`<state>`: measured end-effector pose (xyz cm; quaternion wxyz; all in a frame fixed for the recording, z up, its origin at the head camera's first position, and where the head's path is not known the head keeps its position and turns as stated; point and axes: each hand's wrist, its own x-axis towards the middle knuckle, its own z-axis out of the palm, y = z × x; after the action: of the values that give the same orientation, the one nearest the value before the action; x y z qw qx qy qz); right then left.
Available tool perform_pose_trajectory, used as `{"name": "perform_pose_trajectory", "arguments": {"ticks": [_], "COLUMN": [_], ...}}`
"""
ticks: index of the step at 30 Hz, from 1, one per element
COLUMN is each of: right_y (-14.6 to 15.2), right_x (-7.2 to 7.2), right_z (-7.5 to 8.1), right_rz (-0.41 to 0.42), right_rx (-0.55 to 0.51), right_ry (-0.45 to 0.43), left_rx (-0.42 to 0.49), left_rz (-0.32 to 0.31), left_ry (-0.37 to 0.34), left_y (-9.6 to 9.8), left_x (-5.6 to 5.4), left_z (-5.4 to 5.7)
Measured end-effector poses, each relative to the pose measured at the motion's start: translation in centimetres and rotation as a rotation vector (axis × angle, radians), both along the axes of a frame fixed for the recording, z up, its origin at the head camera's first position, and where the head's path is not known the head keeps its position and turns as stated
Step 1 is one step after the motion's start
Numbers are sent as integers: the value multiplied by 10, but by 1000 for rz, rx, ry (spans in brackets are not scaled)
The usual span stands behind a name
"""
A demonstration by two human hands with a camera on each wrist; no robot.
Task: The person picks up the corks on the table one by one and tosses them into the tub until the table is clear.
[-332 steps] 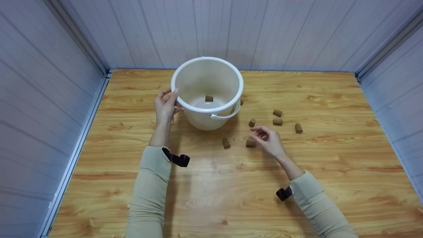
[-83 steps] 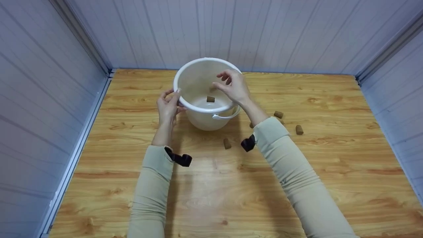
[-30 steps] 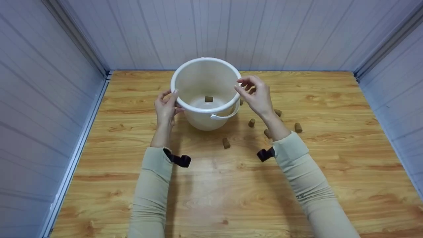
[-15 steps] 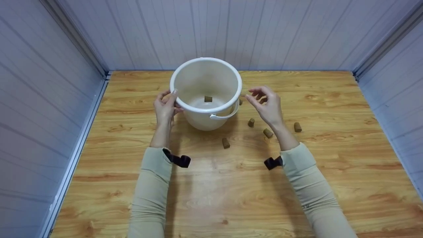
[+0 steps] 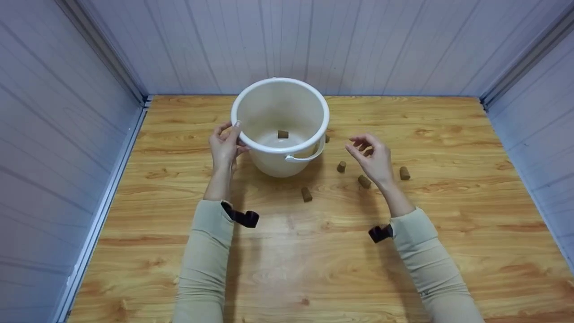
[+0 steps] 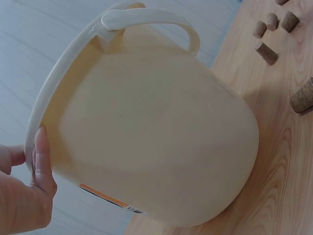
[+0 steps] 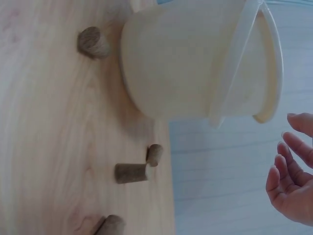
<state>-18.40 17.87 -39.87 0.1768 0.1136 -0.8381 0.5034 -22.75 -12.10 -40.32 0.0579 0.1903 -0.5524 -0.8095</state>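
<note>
A white plastic bucket (image 5: pixel 280 163) stands on the wood-grain table, its handle (image 5: pixel 309 158) hanging down at the front right. My left hand (image 5: pixel 223 146) grips the bucket's left rim, thumb on top and fingers below, as the left wrist view also shows. One brown cork (image 5: pixel 283 134) shows inside on the bottom. My right hand (image 5: pixel 374 159) hovers right of the bucket with loosely curled fingers and nothing between them. Below and beside it lie a cork (image 5: pixel 341 166), another cork (image 5: pixel 364 181) and a third cork (image 5: pixel 405 173); the hand may hide more.
Nearer the front lies a cork (image 5: pixel 306 194), and one more cork (image 5: pixel 327 139) is partly hidden behind the bucket. In the right wrist view a cork (image 7: pixel 132 173) lies close to another cork (image 7: pixel 154 154). White panel walls (image 5: pixel 291 45) enclose the table.
My right hand, over the bucket 2.8 seconds ago with a brown blur under its fingers, has moved out right and toward me. A cork once near its fingertips is gone from there. My left hand stays.
</note>
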Motion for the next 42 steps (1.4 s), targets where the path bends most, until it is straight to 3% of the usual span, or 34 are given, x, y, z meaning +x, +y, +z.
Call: {"name": "perform_pose_trajectory", "arguments": {"ticks": [9, 12, 14, 17, 19, 21, 25, 33, 42], "right_y": [17, 26, 32, 39, 43, 46, 51, 54, 60], "right_x": [6, 1, -2, -2, -1, 1, 5, 10, 11], "right_z": [-28, -44, -54, -65, -70, -74, -80, -89, -102], "right_rz": [-18, -26, -30, -34, -34, -34, -25, -17, -30], "right_rx": [2, 8, 25, 60, 72, 71, 67, 52, 96], "right_ry": [-45, -57, -65, -75, -88, -107, -145, -220, -216], "left_rx": [10, 1, 30, 41, 33, -3, 18, 4, -10], "left_rz": [2, 13, 8, 5, 6, 12, -2, -9, -8], "left_ry": [-18, -25, 9, 9, 17, -17, -17, -43, -47], "left_y": [0, -3, -9, -11, -9, -4, -1, -2, -2], "left_x": [0, -8, -22, -26, -23, -10, 0, -1, 1], "left_z": [1, -11, -32, -39, -34, -14, 0, 0, 1]}}
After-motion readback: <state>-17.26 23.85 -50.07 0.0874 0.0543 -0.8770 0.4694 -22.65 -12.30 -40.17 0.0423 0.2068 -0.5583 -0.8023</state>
